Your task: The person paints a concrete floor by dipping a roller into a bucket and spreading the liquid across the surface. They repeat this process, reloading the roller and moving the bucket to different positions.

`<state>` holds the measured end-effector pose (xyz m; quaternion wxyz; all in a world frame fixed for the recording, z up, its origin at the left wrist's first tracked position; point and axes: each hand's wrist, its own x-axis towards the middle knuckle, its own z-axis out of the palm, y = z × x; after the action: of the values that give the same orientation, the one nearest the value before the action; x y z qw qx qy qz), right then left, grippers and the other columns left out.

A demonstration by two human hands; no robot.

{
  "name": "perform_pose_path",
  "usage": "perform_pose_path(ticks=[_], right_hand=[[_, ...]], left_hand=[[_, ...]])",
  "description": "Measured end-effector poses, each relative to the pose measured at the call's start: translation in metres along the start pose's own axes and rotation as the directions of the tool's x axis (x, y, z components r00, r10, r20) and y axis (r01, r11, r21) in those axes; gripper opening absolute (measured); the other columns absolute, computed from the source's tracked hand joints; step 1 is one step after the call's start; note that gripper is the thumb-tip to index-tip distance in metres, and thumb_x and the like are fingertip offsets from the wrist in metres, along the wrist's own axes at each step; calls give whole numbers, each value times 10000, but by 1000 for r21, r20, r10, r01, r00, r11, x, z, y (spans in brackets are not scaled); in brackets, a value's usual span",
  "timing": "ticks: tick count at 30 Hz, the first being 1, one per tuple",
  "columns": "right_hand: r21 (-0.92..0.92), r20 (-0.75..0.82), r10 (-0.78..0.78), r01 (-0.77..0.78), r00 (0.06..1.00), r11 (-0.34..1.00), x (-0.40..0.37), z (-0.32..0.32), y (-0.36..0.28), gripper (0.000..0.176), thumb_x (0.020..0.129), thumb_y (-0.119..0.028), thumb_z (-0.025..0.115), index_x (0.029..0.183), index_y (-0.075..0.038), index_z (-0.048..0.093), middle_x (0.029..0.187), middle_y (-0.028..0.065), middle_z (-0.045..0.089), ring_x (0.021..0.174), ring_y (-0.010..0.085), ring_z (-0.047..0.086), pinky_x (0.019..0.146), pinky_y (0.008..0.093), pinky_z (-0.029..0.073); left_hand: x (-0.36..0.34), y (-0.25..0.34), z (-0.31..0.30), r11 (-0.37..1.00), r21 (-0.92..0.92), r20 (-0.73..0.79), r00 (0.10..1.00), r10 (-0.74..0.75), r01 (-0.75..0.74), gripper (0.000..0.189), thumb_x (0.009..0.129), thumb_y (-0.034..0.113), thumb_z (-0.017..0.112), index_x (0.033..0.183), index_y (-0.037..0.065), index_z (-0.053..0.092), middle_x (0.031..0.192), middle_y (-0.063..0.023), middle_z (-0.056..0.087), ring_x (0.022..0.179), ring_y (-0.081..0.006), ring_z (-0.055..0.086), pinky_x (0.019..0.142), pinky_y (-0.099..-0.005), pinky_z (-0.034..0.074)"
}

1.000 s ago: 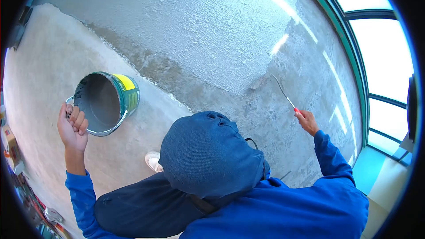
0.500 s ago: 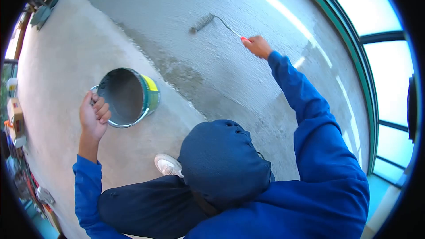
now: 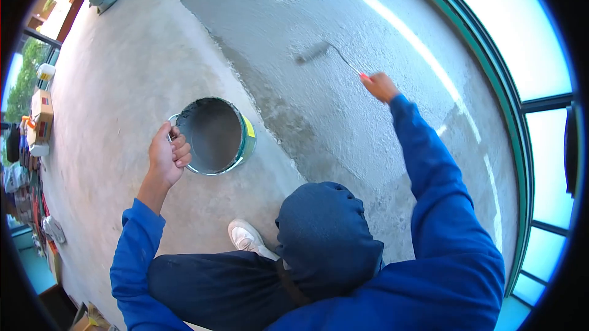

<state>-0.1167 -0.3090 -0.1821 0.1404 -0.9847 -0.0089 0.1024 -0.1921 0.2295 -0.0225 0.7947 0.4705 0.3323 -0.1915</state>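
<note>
My left hand (image 3: 169, 154) is closed around the wire handle of a green and yellow bucket (image 3: 248, 141). Grey coating (image 3: 213, 138) shows inside it, and its mouth tilts towards me. Out to the right, my right hand (image 3: 380, 87) grips the red handle of a paint roller (image 3: 314, 52). The roller's grey sleeve is at the wet grey floor coating (image 3: 362, 128), slightly blurred. A bent metal rod joins sleeve and handle.
Dry pale floor (image 3: 123, 110) lies on the left, with a ragged edge against the coating. A green-framed window (image 3: 546, 165) runs along the right. Cardboard boxes (image 3: 42, 113) and assorted items line the far left. A white shoe (image 3: 248, 237) stands below the bucket.
The roller and my right hand have moved right and down in the view. The bucket and my left hand have shifted right, and the whole view has turned somewhat.
</note>
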Motion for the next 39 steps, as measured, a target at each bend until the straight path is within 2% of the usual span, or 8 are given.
perform_pose_path(ticks=[8, 14, 24, 26, 31, 33, 35, 39], right_hand=[[318, -173, 111, -51, 979, 947, -75, -22, 1, 256, 832, -275, 596, 971, -66, 646, 910, 237, 645, 867, 418, 614, 764, 475, 480], [204, -325, -85, 158, 942, 966, 65, 1, -50, 228, 811, -198, 568, 1002, -95, 634, 925, 241, 640, 897, 423, 608, 775, 466, 489], [216, -292, 26, 39, 956, 976, 275, -14, -199, 256, 815, -193, 537, 1022, -85, 642, 1023, 226, 644, 981, 410, 608, 834, 474, 484], [285, -353, 78, 28, 932, 958, 257, -20, -211, 268, 819, -208, 546, 1039, -91, 644, 1023, 226, 644, 977, 412, 607, 832, 474, 484], [310, -467, -249, 421, 848, 852, 150, -60, -193, 289, 843, -257, 592, 1070, -84, 638, 906, 183, 668, 801, 328, 644, 716, 401, 495], [301, -320, -278, 375, 906, 877, 73, -104, -201, 287, 872, -219, 590, 1106, -56, 625, 856, 127, 662, 717, 182, 608, 636, 316, 477], [277, -379, -440, 553, 814, 786, 17, -129, -204, 303, 893, -224, 576, 1149, -68, 616, 915, 111, 673, 735, 178, 622, 675, 280, 497], [278, -163, -501, 527, 850, 803, -65, -164, -229, 266, 877, -195, 603, 1110, -73, 644, 850, 126, 679, 635, 188, 626, 589, 309, 512]], left_hand=[[-2, 3, 12, 1000, -8, -8, 1000, -12, 12, 320, 983, 348, 383, 751, 134, 437, 491, 48, 256, 372, -70, 212, 332, -233, 183], [0, 4, 8, 997, -45, 21, 998, -64, 65, 326, 982, 381, 392, 766, 140, 435, 508, 43, 254, 380, -70, 204, 333, -232, 183], [0, 6, 1, 996, -24, 23, 996, -89, 90, 330, 972, 422, 411, 784, 153, 447, 522, 51, 272, 382, -65, 222, 338, -224, 212], [-1, 5, -3, 997, -36, -1, 997, -75, 75, 328, 970, 420, 416, 785, 152, 453, 522, 50, 281, 380, -66, 239, 341, -225, 222], [9, 13, -29, 990, 32, -158, 978, -134, 141, 208, 915, 304, 471, 796, 133, 464, 538, 29, 382, 431, -102, 367, 416, -289, 345], [17, 15, -43, 976, 161, -155, 980, -123, 148, 182, 903, 289, 484, 808, 134, 475, 545, 27, 405, 440, -109, 386, 440, -295, 384], [21, 19, -51, 955, 235, -87, 983, -162, 179, 168, 896, 266, 473, 814, 120, 479, 541, 24, 411, 455, -112, 405, 470, -308, 418], [20, 27, -43, 928, 304, -130, 974, -185, 216, 176, 908, 248, 447, 823, 100, 492, 552, 33, 402, 481, -113, 415, 485, -313, 429]])
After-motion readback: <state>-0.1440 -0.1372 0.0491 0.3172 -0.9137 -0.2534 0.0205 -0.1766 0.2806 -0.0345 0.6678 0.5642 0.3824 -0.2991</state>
